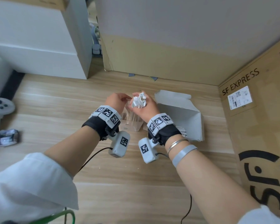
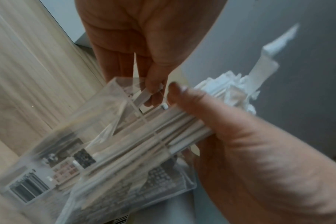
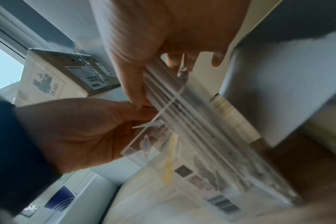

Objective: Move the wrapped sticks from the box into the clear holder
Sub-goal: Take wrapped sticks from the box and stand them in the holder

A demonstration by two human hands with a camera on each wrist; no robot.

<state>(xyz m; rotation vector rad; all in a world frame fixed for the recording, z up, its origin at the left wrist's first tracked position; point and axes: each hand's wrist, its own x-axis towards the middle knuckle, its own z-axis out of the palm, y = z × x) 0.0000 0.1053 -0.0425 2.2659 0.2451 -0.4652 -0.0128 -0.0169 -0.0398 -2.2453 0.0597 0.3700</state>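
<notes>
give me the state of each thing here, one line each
sticks: bundled, gripped by right hand, lower ends inside holder
holder: upright on the floor, open top, partly filled
box: open, flap up, some sticks at its mouth
right hand: grips the bundle
left hand: pinches one stick at holder's rim
controller: lying on the floor, untouched

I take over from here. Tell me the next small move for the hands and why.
Probably lower the bundle of wrapped sticks deeper into the clear holder before letting go. The right hand grips its upper part, its lower ends already sit inside, and the left hand pinches one stick at the rim.
</notes>
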